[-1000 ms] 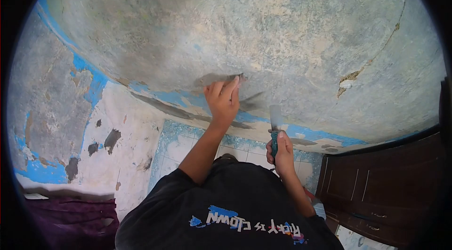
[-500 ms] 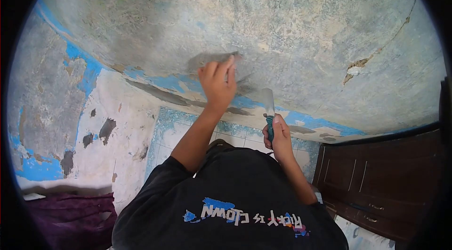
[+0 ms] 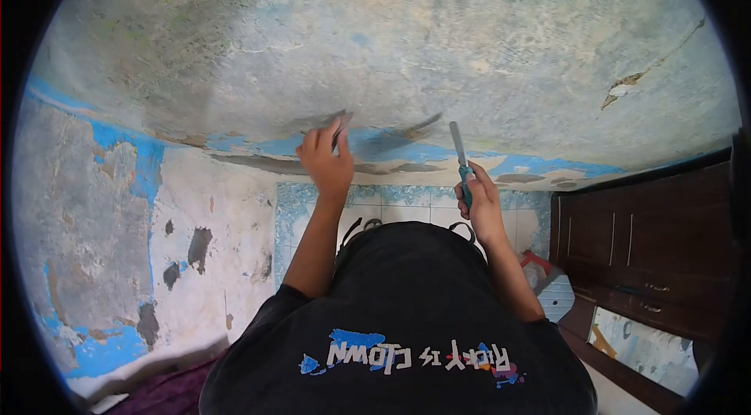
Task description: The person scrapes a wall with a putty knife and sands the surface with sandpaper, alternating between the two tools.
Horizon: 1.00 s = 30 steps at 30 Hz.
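Observation:
In my right hand (image 3: pixel 481 200) is a putty knife (image 3: pixel 457 141) with a green handle, fingers wrapped around the handle. Its narrow grey blade points up toward the wall (image 3: pixel 438 39), and a dark shadow falls beside it. My left hand (image 3: pixel 327 165) is pinched close to the wall's lower part, left of the putty knife. Between its thumb and fingers is a thin, flat, greyish piece (image 3: pixel 341 127), whose kind I cannot tell. Worn grey plaster with patches of blue paint (image 3: pixel 375 143) lies behind both hands.
A cracked hole (image 3: pixel 623 90) breaks the wall at right. Peeling white and blue wall (image 3: pixel 211 204) stands at left. Dark wooden cabinets (image 3: pixel 649 243) are on the right, with a pale blue object (image 3: pixel 555 295) beside them. Floor tiles (image 3: pixel 403 196) and purple cloth (image 3: pixel 168 384) show below.
My left hand has moved left and down, with the thin piece now showing in its pinch. My right hand has shifted right and up, and the putty knife's blade has turned nearly edge-on.

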{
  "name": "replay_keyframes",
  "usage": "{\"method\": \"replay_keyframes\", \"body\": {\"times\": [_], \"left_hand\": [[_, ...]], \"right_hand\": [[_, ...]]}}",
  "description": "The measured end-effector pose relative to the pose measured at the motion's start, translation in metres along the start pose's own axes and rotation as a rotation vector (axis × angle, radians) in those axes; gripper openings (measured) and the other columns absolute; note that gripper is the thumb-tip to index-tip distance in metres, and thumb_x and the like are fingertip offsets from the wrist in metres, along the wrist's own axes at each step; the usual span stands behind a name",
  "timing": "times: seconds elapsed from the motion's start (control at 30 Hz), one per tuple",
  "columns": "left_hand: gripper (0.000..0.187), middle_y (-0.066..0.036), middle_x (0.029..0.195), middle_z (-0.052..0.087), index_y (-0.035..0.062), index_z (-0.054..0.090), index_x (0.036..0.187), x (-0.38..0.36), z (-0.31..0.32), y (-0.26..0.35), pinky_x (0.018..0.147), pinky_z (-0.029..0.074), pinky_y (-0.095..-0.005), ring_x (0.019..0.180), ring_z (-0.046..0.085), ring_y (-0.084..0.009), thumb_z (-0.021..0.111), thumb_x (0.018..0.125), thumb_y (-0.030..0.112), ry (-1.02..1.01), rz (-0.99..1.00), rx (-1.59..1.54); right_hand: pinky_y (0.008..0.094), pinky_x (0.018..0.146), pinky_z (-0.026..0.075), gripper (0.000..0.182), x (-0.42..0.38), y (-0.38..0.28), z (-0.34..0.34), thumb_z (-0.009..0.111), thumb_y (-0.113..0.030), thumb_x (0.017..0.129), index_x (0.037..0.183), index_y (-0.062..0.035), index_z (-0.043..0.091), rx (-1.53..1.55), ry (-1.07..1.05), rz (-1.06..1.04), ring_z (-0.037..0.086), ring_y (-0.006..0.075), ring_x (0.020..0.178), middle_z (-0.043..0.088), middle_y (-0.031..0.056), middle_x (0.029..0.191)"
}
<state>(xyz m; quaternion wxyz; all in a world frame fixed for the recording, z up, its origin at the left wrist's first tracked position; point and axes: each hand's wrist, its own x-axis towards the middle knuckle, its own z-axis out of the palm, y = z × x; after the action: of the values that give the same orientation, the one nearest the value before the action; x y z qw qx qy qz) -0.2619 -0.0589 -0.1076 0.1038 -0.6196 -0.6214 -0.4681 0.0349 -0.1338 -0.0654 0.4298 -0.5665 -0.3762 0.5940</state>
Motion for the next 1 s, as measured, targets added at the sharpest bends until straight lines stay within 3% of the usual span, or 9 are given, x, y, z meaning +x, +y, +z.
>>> {"method": "replay_keyframes", "body": {"times": [0.13, 0.23, 0.37, 0.47, 0.6, 1.0], "left_hand": [[0.026, -0.003, 0.092, 0.063, 0.014, 0.078, 0.115, -0.022, -0.016, -0.047, 0.084, 0.037, -0.0416, 0.087, 0.061, -0.0238, 0.076, 0.089, 0.014, -0.103, -0.077, -0.037], [0.026, -0.003, 0.092, 0.064, 0.0139, 0.078, 0.115, -0.02, -0.025, -0.061, 0.085, 0.037, -0.0415, 0.088, 0.062, -0.0237, 0.077, 0.089, 0.015, -0.143, -0.053, -0.07], [0.025, -0.004, 0.092, 0.068, 0.013, 0.078, 0.114, -0.001, -0.032, -0.079, 0.082, 0.04, -0.0407, 0.087, 0.063, -0.0244, 0.077, 0.089, 0.012, -0.173, -0.005, -0.12], [0.027, -0.001, 0.089, 0.067, 0.0152, 0.079, 0.114, 0.01, -0.028, -0.088, 0.085, 0.038, -0.0401, 0.087, 0.062, -0.022, 0.079, 0.088, 0.012, -0.168, -0.011, -0.217], [0.026, 0.0, 0.088, 0.067, 0.015, 0.08, 0.113, 0.013, -0.041, -0.092, 0.084, 0.038, -0.039, 0.086, 0.062, -0.0212, 0.08, 0.087, 0.012, -0.18, 0.01, -0.263], [0.027, 0.0, 0.086, 0.065, 0.0163, 0.081, 0.112, 0.029, -0.049, -0.114, 0.085, 0.038, -0.0388, 0.086, 0.061, -0.0204, 0.082, 0.086, 0.012, -0.207, -0.017, -0.261]], "right_hand": [[0.031, 0.071, 0.047, 0.049, 0.009, 0.022, 0.031, 0.055, -0.02, 0.104, 0.149, -0.0013, 0.053, -0.346, -0.034, -0.04, 0.058, 0.0165, 0.073, 0.065, 0.0086, 0.083], [0.0337, 0.075, 0.049, 0.05, 0.007, 0.021, 0.062, 0.056, -0.021, 0.104, 0.149, -0.0002, 0.052, -0.396, -0.038, 0.011, 0.06, 0.0192, 0.077, 0.066, 0.0101, 0.084], [0.0447, 0.076, 0.053, 0.038, 0.008, 0.017, 0.101, 0.059, -0.022, 0.102, 0.136, -0.0041, 0.06, -0.511, 0.047, -0.007, 0.072, 0.0353, 0.081, 0.071, 0.0194, 0.084], [0.0534, 0.078, 0.055, 0.029, -0.002, -0.009, 0.119, 0.063, -0.022, 0.1, 0.123, -0.0049, 0.063, -0.814, 0.183, -0.133, 0.071, 0.0471, 0.087, 0.072, 0.0255, 0.087], [0.0578, 0.08, 0.055, 0.026, -0.007, -0.047, 0.14, 0.068, -0.022, 0.097, 0.116, -0.0048, 0.066, -0.924, 0.178, -0.188, 0.07, 0.0499, 0.09, 0.073, 0.0277, 0.09], [0.0557, 0.078, 0.054, 0.02, 0.017, -0.073, 0.168, 0.068, -0.018, 0.096, 0.109, -0.0034, 0.068, -1.022, 0.272, -0.174, 0.07, 0.0479, 0.089, 0.073, 0.0254, 0.088]]}}
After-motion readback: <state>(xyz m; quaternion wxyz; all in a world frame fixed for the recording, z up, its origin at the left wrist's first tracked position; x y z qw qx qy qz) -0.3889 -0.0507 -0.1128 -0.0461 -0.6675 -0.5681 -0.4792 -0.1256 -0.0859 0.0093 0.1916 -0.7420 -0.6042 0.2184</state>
